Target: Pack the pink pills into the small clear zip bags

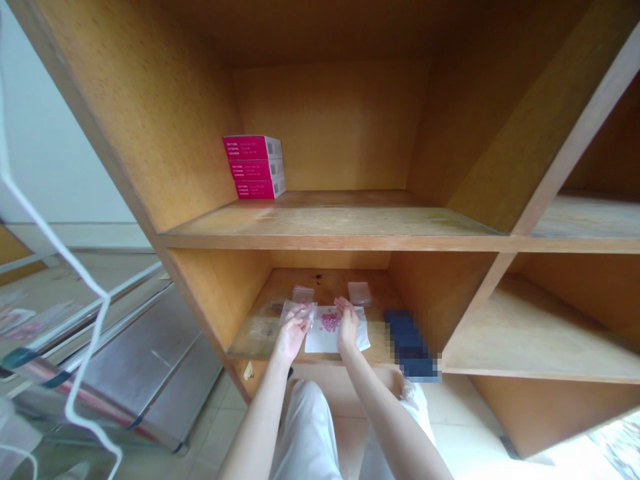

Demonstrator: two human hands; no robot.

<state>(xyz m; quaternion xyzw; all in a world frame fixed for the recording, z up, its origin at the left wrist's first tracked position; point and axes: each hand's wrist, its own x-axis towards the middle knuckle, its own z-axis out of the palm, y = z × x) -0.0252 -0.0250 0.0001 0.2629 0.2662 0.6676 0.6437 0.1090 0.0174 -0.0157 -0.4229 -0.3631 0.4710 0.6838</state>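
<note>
Head cam: left hand [293, 335] pinched a clear plastic bag [299, 311], but the right hand's [349, 327] loosely open, empty fingers [343, 307] were closer to the pink tablets [329, 323], lying at their 9 o'clock on white paper [320, 340].

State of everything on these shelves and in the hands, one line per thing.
Left hand: gripping a clear plastic bag.
Clear plastic bag: held up, crumpled.
Right hand: open, at the edge of the white paper sheet.
White paper sheet: lying flat on the lower shelf.
Pink tablets: loose, heaped on the sheet.
Two small clear bags: lying flat, apart.
Pink boxes: three stacked, shut, on the upper shelf.
</note>
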